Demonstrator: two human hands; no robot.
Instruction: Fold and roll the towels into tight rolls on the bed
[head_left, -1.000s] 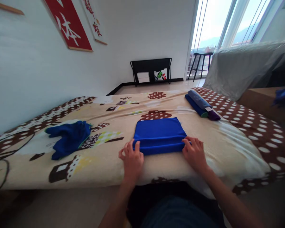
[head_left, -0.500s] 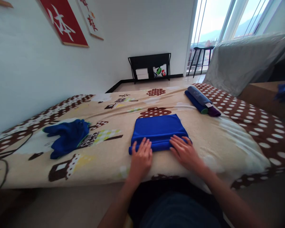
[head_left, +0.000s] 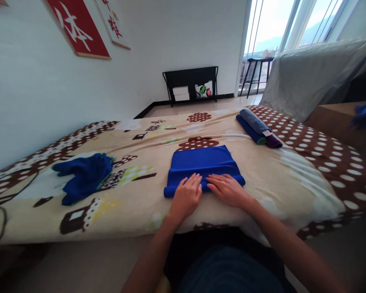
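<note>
A blue cloth (head_left: 203,158) lies on the bed in front of me, flat at its far side and rolled along its near edge. My left hand (head_left: 189,192) rests on the roll left of its middle, fingers stretched out over it. Just to the right, my right hand (head_left: 226,188) lies on the same roll with its fingers extended and pointing left. Both hands are open and press on the cloth from above; part of the roll is hidden under them.
A crumpled blue cloth (head_left: 85,176) with green edging lies to the left. Rolled cloths (head_left: 253,124) in grey, blue and purple rest at the far right. The patterned blanket (head_left: 134,219) covers the bed. A dark cable (head_left: 6,224) runs at the left edge.
My hands have slid toward each other along the roll, from near its ends to its middle. The view has shifted slightly.
</note>
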